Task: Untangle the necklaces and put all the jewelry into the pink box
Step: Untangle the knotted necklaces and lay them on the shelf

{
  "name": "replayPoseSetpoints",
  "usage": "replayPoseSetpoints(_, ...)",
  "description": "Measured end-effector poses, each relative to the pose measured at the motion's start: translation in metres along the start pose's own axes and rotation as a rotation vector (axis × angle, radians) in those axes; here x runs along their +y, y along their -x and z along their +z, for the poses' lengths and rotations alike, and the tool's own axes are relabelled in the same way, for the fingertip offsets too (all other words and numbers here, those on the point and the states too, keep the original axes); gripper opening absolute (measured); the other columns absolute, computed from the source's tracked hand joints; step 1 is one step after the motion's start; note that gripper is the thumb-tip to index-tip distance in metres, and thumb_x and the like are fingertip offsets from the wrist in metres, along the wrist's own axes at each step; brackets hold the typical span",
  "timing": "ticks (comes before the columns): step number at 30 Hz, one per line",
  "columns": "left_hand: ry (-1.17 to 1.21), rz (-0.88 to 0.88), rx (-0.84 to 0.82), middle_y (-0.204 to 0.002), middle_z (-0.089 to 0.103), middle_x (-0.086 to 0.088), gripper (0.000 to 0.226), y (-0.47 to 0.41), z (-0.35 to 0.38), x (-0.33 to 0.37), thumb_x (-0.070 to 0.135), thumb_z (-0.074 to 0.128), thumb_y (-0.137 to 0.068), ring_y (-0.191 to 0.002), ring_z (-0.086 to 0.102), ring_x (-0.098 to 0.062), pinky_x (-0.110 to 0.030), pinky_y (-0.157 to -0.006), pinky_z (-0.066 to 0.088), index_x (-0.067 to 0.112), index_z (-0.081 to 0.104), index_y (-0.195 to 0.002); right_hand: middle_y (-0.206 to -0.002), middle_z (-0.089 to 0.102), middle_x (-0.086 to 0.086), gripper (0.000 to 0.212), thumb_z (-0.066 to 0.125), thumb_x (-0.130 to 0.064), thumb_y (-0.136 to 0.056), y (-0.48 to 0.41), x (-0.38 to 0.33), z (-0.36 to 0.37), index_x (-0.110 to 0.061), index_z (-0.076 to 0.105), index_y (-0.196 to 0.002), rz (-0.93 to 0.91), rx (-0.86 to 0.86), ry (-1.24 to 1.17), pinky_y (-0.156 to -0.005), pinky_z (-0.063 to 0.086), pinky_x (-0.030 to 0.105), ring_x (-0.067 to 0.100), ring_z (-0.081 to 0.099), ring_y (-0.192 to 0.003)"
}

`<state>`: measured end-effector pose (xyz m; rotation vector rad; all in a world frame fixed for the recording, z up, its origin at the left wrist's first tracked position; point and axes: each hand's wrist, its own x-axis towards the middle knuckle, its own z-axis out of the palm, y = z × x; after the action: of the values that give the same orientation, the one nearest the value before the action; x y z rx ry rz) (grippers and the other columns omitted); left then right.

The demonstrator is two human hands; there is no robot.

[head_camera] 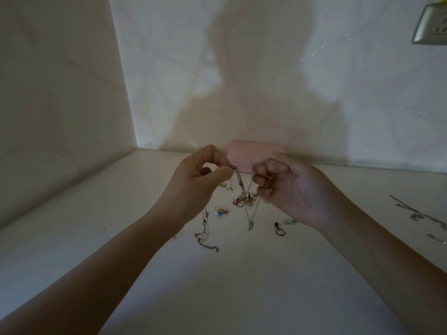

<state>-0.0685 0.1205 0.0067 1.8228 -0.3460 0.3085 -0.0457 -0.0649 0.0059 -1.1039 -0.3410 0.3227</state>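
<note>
- Left hand: raised above the table, thumb and forefinger pinched together on one end of the tangled necklaces; the other fingers are curled beneath.
- Right hand: raised at the same height, palm towards the camera, fingers curled round fine strands of the same tangle. The two hands are near each other but do not touch.
- Tangled necklaces: thin chains stretched between the two hands and hanging down in a V. A pendant is at the lowest point; whether it touches the table cannot be told.
- Cluster of small gold pieces: directly under the held chains; in the dim light it cannot be told whether it lies on the table or hangs from the tangle.
- Pink box: at the back of the table against the wall, behind the hands and partly hidden by them; whether it is open cannot be told.
- Ring with a blue stone: on the table below the left hand.
- Loose chain: on the table just beside the left wrist, trailing towards the camera.
- Hoop earring with a dark bead: on the table under the right wrist.
- Second chain: on the table at the far right, well apart from the rest.
- Table: white surface set into a corner.
- Wall: pale, bearing the shadows of the arms.
- Socket: on the wall, upper right.
</note>
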Motion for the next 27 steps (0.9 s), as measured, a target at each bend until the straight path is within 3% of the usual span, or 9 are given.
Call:
replayPoseSetpoints(4,0.054,-0.050,0.086,-0.080,0.062,0.001,0.024,-0.005,-0.015,-0.003,0.009,0.056,-0.087,-0.051,0.038,-0.007,-0.022,-0.055,0.033,0.020,0.053,-0.066,-0.090,0.063,0.000,0.042,0.047,-0.034,-0.089,0.001,-0.021,-0.024,-0.021,0.050,-0.050,-0.042,-0.116,-0.087,-0.078,0.045,0.028,0.016,0.061,-0.090)
replayPoseSetpoints(8,0.320,-0.126,0.060,-0.086,0.071,-0.003,0.034,-0.008,-0.019,-0.003,0.001,0.048,-0.088,-0.049,0.025,-0.007,-0.017,-0.045,0.029,0.017,0.038,-0.059,-0.111,0.064,0.004,0.031,0.064,-0.035,-0.085,-0.003,-0.020,-0.038,-0.019,0.058,-0.060,0.018,-0.307,-0.082,-0.099,0.045,0.042,0.024,0.059,-0.115)
replayPoseSetpoints(11,0.549,-0.168,0.077,-0.082,0.068,-0.006,0.035,-0.009,-0.016,-0.001,0.000,0.044,-0.087,-0.046,0.021,-0.007,-0.014,-0.037,0.022,0.016,0.036,-0.058,-0.099,0.066,0.004,0.033,0.059,-0.031,-0.087,-0.005,-0.015,-0.037,-0.018,0.060,-0.057,0.003,-0.258,-0.102,-0.104,0.043,0.043,0.023,0.061,-0.108)
replayPoseSetpoints(15,0.637,-0.203,0.040,-0.071,0.064,0.002,0.033,-0.008,-0.011,-0.001,-0.001,0.042,-0.087,-0.046,0.019,-0.006,-0.014,-0.036,0.017,0.017,0.034,-0.060,-0.055,0.054,0.001,0.043,0.053,-0.025,-0.087,-0.001,-0.014,-0.025,-0.015,0.055,-0.046,-0.075,-0.158,-0.283,-0.096,0.052,0.037,0.016,0.063,-0.068)
replayPoseSetpoints(18,0.583,-0.179,-0.027,-0.069,0.061,0.000,0.034,-0.006,-0.009,-0.003,-0.002,0.042,-0.089,-0.048,0.019,-0.007,-0.014,-0.038,0.017,0.015,0.040,-0.059,-0.041,0.035,-0.003,0.026,0.066,-0.024,-0.081,0.003,-0.015,-0.018,-0.012,0.060,-0.059,-0.078,-0.252,-0.330,-0.078,0.057,0.029,0.011,0.049,-0.046)
replayPoseSetpoints(21,0.504,-0.146,-0.122,-0.066,0.058,0.000,0.031,-0.004,-0.008,-0.004,-0.001,0.042,-0.090,-0.048,0.021,-0.007,-0.014,-0.039,0.020,0.014,0.041,-0.063,-0.037,0.022,-0.006,0.019,0.063,-0.025,-0.083,0.008,-0.020,-0.016,-0.008,0.072,-0.084,-0.085,-0.268,-0.190,-0.062,0.054,0.022,0.005,0.041,-0.033)
replayPoseSetpoints(23,0.497,-0.142,-0.178,-0.060,0.052,0.002,0.029,-0.004,-0.010,-0.004,0.002,0.048,-0.087,-0.050,0.018,-0.009,-0.014,-0.039,0.020,0.016,0.038,-0.063,-0.037,0.034,-0.007,0.016,0.065,-0.023,-0.080,0.010,-0.023,-0.016,-0.010,0.073,-0.083,-0.119,-0.276,-0.136,-0.070,0.057,0.025,0.005,0.044,-0.036)
replayPoseSetpoints(25,0.445,-0.138,-0.265,-0.053,0.037,0.004,0.023,-0.003,-0.013,-0.002,0.009,0.051,-0.077,-0.051,0.015,-0.011,-0.015,-0.039,0.020,0.018,0.036,-0.062,-0.051,0.052,-0.003,0.012,0.065,-0.018,-0.082,0.012,-0.027,-0.019,-0.009,0.072,-0.081,-0.117,-0.331,-0.172,-0.075,0.057,0.027,0.008,0.051,-0.046)
replayPoseSetpoints(27,0.298,-0.148,-0.374,-0.053,0.027,0.006,0.018,-0.001,-0.014,0.000,0.012,0.052,-0.074,-0.049,0.016,-0.010,-0.016,-0.040,0.018,0.017,0.038,-0.063,-0.064,0.057,0.003,0.017,0.056,-0.014,-0.092,0.015,-0.028,-0.025,-0.003,0.069,-0.092,-0.034,-0.412,-0.237,-0.059,0.054,0.022,0.009,0.046,-0.047)
